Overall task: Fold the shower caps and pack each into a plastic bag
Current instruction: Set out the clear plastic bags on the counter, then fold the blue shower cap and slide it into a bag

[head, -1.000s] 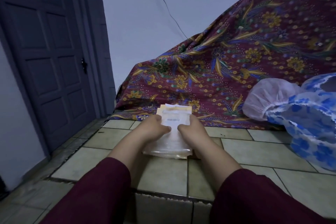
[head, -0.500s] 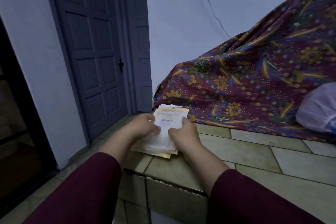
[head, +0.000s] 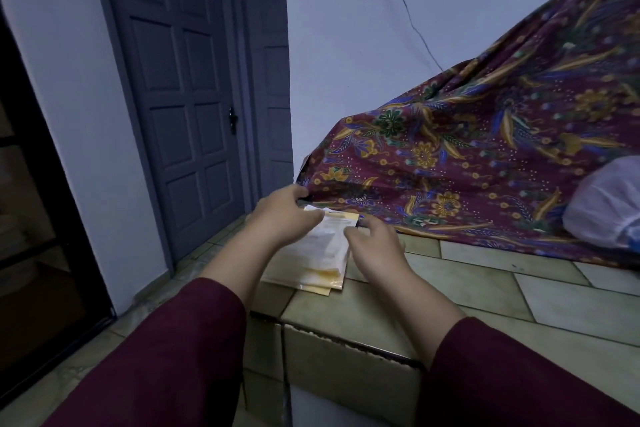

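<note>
Handling the stack of plastic bags [head: 311, 258] at the left end of the tiled ledge [head: 450, 291]
Left hand [head: 282, 215] and right hand [head: 375, 243] pinch its top bag with curled fingers; one unpacked shower cap [head: 604, 206] lies far right; no finished pack visible

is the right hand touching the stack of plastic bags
Touching. The head view shows the right hand with its fingertips laid on the right edge of the stack of plastic bags, no gap visible.
</note>
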